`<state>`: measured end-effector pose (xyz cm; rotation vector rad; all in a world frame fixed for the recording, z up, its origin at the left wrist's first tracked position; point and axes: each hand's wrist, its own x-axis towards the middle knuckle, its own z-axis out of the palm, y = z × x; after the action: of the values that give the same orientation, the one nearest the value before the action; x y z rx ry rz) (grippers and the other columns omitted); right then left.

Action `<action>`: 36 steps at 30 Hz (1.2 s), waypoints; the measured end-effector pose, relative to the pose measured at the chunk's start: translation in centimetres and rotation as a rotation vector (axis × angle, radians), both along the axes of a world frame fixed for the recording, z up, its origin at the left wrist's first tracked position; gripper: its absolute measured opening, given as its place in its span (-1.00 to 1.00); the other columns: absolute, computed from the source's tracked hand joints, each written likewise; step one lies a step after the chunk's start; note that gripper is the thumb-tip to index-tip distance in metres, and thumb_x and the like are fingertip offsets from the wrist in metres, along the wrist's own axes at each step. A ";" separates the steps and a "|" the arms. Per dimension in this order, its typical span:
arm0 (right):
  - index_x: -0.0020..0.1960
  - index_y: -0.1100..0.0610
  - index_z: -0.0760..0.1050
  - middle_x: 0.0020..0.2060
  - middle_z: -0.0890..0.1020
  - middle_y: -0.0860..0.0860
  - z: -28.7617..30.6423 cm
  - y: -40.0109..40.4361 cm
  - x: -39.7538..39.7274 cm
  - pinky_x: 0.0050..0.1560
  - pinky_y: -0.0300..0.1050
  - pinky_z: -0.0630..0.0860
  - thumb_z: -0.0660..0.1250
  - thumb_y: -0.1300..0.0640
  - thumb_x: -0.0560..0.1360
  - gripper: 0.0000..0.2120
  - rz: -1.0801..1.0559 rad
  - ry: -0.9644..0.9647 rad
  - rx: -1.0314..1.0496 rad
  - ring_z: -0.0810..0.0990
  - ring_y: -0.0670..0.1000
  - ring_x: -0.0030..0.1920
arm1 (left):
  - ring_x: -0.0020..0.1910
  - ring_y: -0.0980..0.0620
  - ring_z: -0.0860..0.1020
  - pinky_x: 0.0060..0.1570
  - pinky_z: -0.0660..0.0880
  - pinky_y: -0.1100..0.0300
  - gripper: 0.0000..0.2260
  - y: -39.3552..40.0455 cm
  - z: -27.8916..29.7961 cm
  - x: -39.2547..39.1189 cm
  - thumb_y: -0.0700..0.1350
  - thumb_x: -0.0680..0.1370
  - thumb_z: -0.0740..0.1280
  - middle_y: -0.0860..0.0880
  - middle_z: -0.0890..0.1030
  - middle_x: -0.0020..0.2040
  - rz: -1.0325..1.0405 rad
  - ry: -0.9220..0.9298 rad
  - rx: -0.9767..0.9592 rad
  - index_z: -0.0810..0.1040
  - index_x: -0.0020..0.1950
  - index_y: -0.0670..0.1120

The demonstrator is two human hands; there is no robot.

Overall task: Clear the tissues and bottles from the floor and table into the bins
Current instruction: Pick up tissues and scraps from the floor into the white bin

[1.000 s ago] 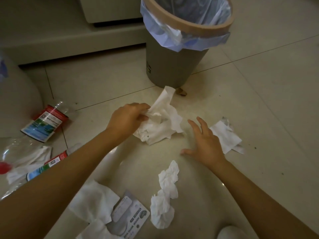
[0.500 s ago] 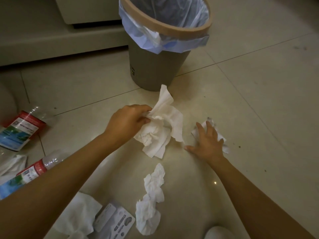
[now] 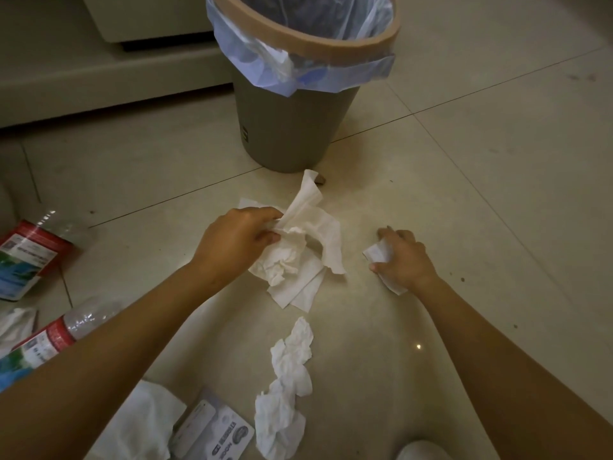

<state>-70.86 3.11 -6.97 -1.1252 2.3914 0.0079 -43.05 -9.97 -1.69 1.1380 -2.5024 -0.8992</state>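
Observation:
My left hand (image 3: 237,240) grips a large bunch of white tissues (image 3: 305,254) just above the floor, in front of the grey bin (image 3: 288,127) with its pale blue liner. My right hand (image 3: 403,257) is closed around a smaller tissue (image 3: 378,254) on the tiles to the right. A twisted tissue (image 3: 285,390) lies nearer me between my arms. Another flat tissue (image 3: 139,426) sits at the lower left. Two clear plastic bottles with red labels lie at the left, one (image 3: 30,254) farther and one (image 3: 56,336) closer.
A tissue packet wrapper (image 3: 212,433) lies beside the flat tissue. A further tissue (image 3: 16,323) shows at the left edge. A pale low cabinet base (image 3: 99,78) runs behind the bin. A white shoe tip (image 3: 421,451) sits at the bottom edge.
My right hand has closed over the small tissue on the right and crumpled it. My left hand keeps hold of the big tissue bunch. The view has shifted slightly.

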 end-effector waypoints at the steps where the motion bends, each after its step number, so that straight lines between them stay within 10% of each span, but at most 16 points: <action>1: 0.43 -0.04 0.27 0.41 0.23 0.07 -0.1 -0.1 0.4 0.21 0.05 0.38 0.43 0.01 0.43 -0.37 0.025 0.019 -0.025 0.32 0.21 0.29 | -0.01 -0.03 0.58 -0.04 0.49 0.13 -0.74 -0.1 -0.1 0.1 -0.10 0.55 0.33 0.00 0.63 0.12 0.006 -0.008 0.000 0.56 0.25 0.01; 8: 0.22 0.00 0.53 0.18 0.45 0.05 0.2 -0.4 4.1 -0.06 -0.05 0.52 0.27 0.24 0.50 -0.67 0.223 0.072 -0.141 0.54 0.13 0.02 | -0.01 -0.04 0.59 -0.06 0.47 0.16 -0.72 -0.3 -0.1 2.1 -0.11 0.55 0.34 -0.02 0.63 0.12 0.034 -0.018 -0.031 0.55 0.26 0.00; 19: 0.33 0.00 0.45 0.31 0.41 0.07 8.2 -5.9 13.9 0.04 0.08 0.55 0.29 0.27 0.51 -0.59 0.594 0.136 -0.410 0.45 0.15 0.20 | -0.15 -0.05 0.60 -0.16 0.58 0.02 -0.71 -1.6 4.7 11.0 -0.12 0.52 0.37 -0.05 0.65 0.00 0.096 -0.003 -0.272 0.54 0.24 0.01; 25: 0.22 0.06 0.52 0.12 0.51 0.08 13.7 -10.0 20.1 -0.36 -0.08 0.54 0.36 0.37 0.41 -0.57 0.784 0.172 -0.654 0.52 0.11 -0.04 | -0.42 -0.10 0.57 -0.47 0.54 0.08 -0.67 -1.9 9.2 17.2 -0.17 0.44 0.46 -0.14 0.64 -0.16 0.176 -0.111 -0.554 0.53 0.18 -0.05; 36: 0.24 0.15 0.48 0.09 0.52 0.10 21.7 -15.3 30.6 -0.30 -0.13 0.52 0.32 0.41 0.41 -0.57 0.975 0.141 -0.950 0.54 0.12 -0.02 | -0.38 -0.15 0.62 -0.42 0.58 0.07 -0.82 -1.7 17.2 27.3 -0.16 0.49 0.36 -0.21 0.66 -0.15 0.463 -0.099 -0.859 0.62 0.06 -0.17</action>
<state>-40.24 -12.20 14.78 -2.6669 1.6567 -0.7926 -15.77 -11.68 15.53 1.3248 -2.1351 0.3409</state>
